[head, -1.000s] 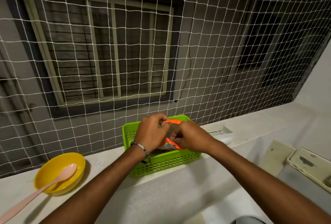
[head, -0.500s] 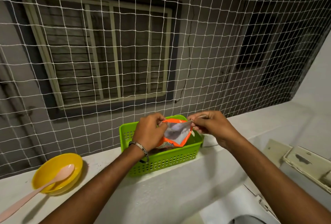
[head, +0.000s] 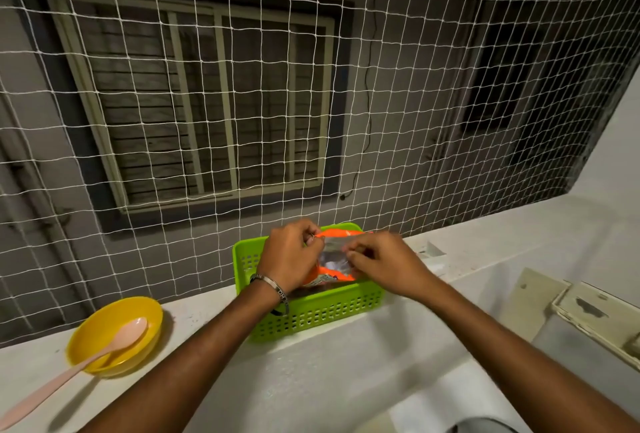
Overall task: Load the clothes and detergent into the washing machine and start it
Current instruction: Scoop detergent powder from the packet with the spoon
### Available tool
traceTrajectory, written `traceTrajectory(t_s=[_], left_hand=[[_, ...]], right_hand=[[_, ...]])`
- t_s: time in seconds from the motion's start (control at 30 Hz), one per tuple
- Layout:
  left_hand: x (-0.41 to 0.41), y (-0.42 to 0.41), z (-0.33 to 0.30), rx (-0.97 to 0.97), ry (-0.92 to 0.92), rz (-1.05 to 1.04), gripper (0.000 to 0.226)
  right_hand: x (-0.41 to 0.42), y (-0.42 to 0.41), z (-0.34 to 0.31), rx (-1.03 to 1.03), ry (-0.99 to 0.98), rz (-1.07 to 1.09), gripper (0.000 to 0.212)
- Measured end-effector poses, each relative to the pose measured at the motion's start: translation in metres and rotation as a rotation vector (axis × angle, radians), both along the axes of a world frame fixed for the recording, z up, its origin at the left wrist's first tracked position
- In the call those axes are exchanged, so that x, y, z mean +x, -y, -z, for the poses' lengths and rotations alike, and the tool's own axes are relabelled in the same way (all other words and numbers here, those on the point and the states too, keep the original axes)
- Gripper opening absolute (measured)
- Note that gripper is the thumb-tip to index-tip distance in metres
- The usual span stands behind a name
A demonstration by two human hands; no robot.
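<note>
yellow bowl [head: 114,335], pink spoon [head: 74,375] resting in it, white netting [head: 398,103]

Both forearms are bare to the frame's lower edge, with no sleeves showing. The left hand [head: 289,259] has a thin silver metal bangle [head: 273,288] at its wrist, with small engraved letters too fine to read. The right hand [head: 388,264] wears nothing at its wrist.

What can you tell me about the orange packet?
The packet is a small orange pouch with a shiny silver inside, crinkly like foil plastic. Its top is pulled open. It is held upright over the green basket. The left hand pinches one side of the mouth, the right hand the other.
</note>
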State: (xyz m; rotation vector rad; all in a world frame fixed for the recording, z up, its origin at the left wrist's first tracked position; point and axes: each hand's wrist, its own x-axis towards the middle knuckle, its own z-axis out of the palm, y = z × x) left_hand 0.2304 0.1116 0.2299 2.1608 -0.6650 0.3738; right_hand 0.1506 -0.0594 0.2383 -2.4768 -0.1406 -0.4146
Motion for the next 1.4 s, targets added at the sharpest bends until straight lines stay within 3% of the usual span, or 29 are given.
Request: traceTrajectory(t_s=[0.07, 0.23, 0.47, 0.7, 0.87, 1.0, 1.2, 1.4], left_hand=[[0.000, 0.002, 0.002, 0.007, 0.005, 0.004, 0.009], [-0.003, 0.007, 0.004, 0.010, 0.028, 0.001, 0.010], [0.001, 0.010, 0.020, 0.026, 0.029, -0.063, 0.012], [-0.002, 0.009, 0.028, -0.028, 0.064, -0.053, 0.011], [0.000, 0.009, 0.031, -0.054, 0.068, -0.036, 0.011], [0.001, 0.008, 0.032, -0.061, 0.069, -0.020, 0.011], [0.002, 0.007, 0.033, -0.074, 0.053, -0.015, 0.010], [0.002, 0.003, 0.027, -0.007, 0.035, -0.067, 0.015]], right_hand=[[0.004, -0.011, 0.004, -0.195, 0.069, 0.024, 0.025], [0.021, -0.030, 0.013, -0.340, 0.128, 0.060, 0.015], [0.041, -0.042, 0.030, -0.323, 0.081, 0.149, 0.022], [0.043, -0.043, 0.038, -0.213, 0.125, 0.077, 0.014], [0.042, -0.040, 0.038, 0.012, 0.101, 0.073, 0.018], [0.039, -0.039, 0.037, 0.225, -0.032, 0.074, 0.027], [0.036, -0.039, 0.024, 0.714, -0.275, 0.127, 0.017], [0.020, -0.017, 0.002, 0.966, -0.269, 0.190, 0.008]])
